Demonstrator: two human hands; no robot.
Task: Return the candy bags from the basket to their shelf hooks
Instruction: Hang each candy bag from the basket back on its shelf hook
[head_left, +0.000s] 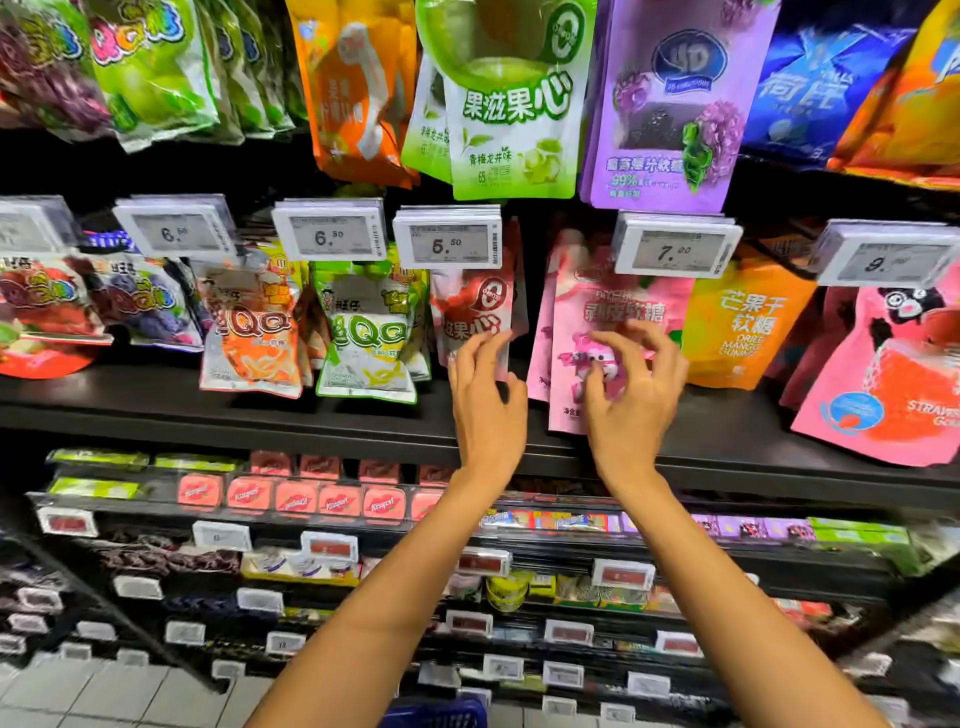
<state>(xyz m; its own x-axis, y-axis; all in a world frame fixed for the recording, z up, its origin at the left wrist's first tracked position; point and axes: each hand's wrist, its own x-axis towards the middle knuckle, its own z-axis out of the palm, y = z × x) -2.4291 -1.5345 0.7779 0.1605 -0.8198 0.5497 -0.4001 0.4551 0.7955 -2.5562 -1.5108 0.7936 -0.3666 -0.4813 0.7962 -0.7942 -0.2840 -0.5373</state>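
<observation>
A red candy bag (475, 306) hangs on its hook under the 5.50 price tag (448, 243). My left hand (485, 400) is raised to its lower edge, with nearly straight fingers touching the bag's bottom right corner. A pink candy bag (582, 332) hangs under the 7.00 tag (674, 252). My right hand (631, 389) hovers in front of it with fingers spread and loosely bent, gripping nothing that I can see. The rim of the blue basket (436, 716) shows at the bottom edge, between my forearms; its contents are hidden.
Green-white (369, 338) and orange (252, 338) candy bags hang to the left, an orange mango bag (743, 332) to the right. Green (511, 104) and purple (670, 114) bags hang above. A black shelf edge (260, 415) juts out below the hooks, above rows of small packs.
</observation>
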